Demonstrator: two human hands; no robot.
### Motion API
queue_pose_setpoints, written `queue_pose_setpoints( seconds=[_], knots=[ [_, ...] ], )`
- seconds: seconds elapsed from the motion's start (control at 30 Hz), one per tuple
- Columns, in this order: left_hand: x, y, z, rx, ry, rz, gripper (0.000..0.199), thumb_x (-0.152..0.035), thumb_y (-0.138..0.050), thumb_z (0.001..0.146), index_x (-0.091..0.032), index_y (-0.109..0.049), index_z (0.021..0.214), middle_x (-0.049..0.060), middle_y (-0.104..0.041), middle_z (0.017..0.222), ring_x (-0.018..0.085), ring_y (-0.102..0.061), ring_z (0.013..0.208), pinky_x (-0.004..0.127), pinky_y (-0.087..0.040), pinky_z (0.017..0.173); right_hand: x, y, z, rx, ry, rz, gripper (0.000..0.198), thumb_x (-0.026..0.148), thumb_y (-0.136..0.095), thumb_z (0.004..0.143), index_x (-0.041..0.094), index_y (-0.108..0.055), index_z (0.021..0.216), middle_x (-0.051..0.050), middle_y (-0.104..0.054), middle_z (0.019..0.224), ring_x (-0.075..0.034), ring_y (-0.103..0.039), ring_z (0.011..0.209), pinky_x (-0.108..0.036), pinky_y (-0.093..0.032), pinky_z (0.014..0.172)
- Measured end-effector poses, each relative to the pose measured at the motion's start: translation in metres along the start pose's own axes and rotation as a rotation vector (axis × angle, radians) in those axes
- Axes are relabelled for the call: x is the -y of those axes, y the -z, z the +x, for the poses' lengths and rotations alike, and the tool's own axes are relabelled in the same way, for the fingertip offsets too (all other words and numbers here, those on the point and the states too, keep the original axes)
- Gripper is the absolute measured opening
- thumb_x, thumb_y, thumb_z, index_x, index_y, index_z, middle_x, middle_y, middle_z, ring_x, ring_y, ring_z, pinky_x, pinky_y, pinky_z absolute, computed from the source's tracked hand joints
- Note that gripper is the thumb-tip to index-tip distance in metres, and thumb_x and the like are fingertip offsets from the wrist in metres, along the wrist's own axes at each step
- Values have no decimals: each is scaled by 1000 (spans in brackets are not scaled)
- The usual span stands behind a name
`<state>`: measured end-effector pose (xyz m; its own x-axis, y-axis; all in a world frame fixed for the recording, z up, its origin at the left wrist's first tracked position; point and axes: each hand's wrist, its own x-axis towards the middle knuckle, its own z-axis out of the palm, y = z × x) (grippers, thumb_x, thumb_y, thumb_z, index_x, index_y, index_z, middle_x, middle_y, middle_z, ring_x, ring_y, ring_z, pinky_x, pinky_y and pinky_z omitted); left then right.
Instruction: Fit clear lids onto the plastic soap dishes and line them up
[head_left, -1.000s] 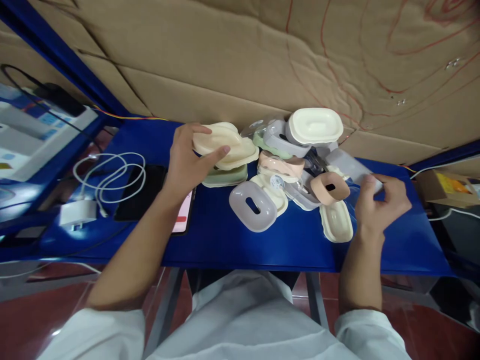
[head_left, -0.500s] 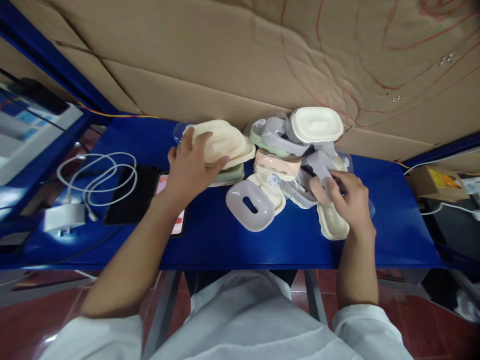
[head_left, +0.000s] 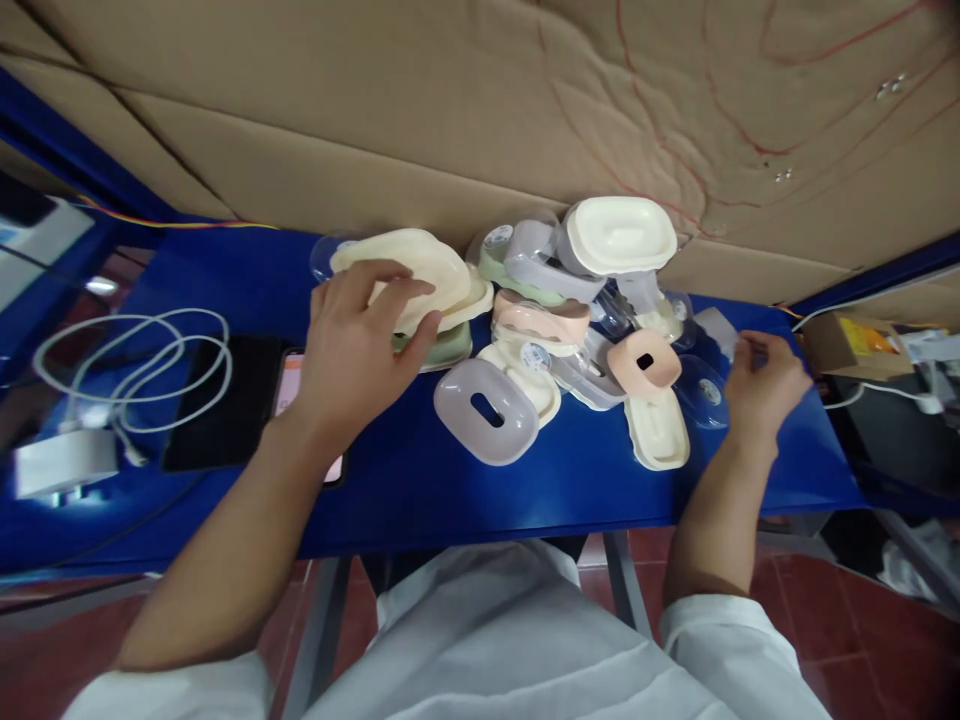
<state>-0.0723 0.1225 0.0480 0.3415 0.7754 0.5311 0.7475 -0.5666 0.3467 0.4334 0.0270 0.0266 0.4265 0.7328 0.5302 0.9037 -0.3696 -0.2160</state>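
My left hand lies over the cream plastic trays at the left of the pile, its fingers apart and bent across them. Under these trays a green piece shows. Off the right end of the pile, my right hand pinches a pale lilac plastic piece, partly hidden by the fingers. Nearest to that hand are a clear plastic cover with a round label, a peach slotted box lid and a cream tray. A lilac slotted lid lies at the front.
A cream-topped box stands at the back against the cardboard wall. On the left of the blue table are a white cable, a charger, a black tablet-like slab and a phone.
My right hand has moved right, away from the pile, with the lilac piece. The peach lid it covered now shows fully. My left hand stays over the cream trays; the view has shifted slightly.
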Motion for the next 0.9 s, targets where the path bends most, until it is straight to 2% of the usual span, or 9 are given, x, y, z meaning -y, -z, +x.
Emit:
queue_pose_setpoints(
  seconds=[0.1,0.17,0.27,0.37,0.5,0.6,0.67,0.77,0.9],
  knots=[
    [-13,8,-1,169,-260,-37,27,-16,-51,103,-21,-70,122,11,-73,126,31,-69,122,50,-55,106,0,-11,-1,63,-74,4,31,31,-60,94,16,-78,114,-15,-82,105,-27,-74,92,-38,-52,88],
    [-19,10,-8,273,-364,-54,37,-2,-46,94,-19,-71,115,11,-73,129,31,-69,123,49,-56,106,2,-15,-2,72,-61,8,34,27,-57,94,16,-76,120,-16,-81,113,-27,-74,99,-39,-53,93],
    [-29,10,-32,393,-386,-30,52,8,-41,83,-17,-70,118,15,-65,148,34,-61,140,54,-51,115,6,-17,-3,56,-23,26,49,13,-48,89,13,-72,132,-20,-75,133,-30,-70,122,-45,-52,106],
    [-40,7,-65,442,-346,-43,52,6,-44,90,-19,-68,129,15,-58,158,35,-54,149,57,-47,120,15,-18,-5,102,144,127,61,6,-43,82,17,-70,136,-15,-73,140,-29,-65,135,-48,-51,114],
    [-54,5,-107,373,-298,-2,30,-11,-54,105,-22,-69,129,11,-71,141,33,-65,135,59,-46,118,34,-17,-10,156,327,267,61,5,-44,81,21,-72,133,-12,-72,143,-30,-65,138,-54,-51,116],
    [-60,7,-127,239,-238,35,18,-21,-62,108,-21,-71,123,10,-78,125,30,-73,114,55,-50,109,47,-12,-18,216,374,353,58,5,-46,80,22,-75,126,-11,-74,140,-30,-67,136,-55,-51,116],
    [-60,8,-135,160,-187,67,16,-23,-65,107,-21,-71,121,9,-79,119,29,-74,107,51,-52,103,51,-7,-28,268,420,416,56,4,-45,81,23,-76,124,-9,-77,137,-29,-68,135,-54,-52,116],
    [-58,7,-141,86,-106,125,17,-21,-67,105,-21,-71,122,9,-79,118,31,-74,109,50,-52,104,54,3,-52,295,464,447,54,6,-44,89,23,-74,131,-10,-76,139,-29,-67,137,-54,-51,116],
    [-65,-3,-141,4,-30,149,30,-13,-60,105,-19,-68,133,15,-74,129,32,-71,118,58,-47,115,60,17,-95,261,461,352,43,16,-47,103,22,-70,139,-14,-74,141,-31,-67,135,-55,-49,114]
  ],
)
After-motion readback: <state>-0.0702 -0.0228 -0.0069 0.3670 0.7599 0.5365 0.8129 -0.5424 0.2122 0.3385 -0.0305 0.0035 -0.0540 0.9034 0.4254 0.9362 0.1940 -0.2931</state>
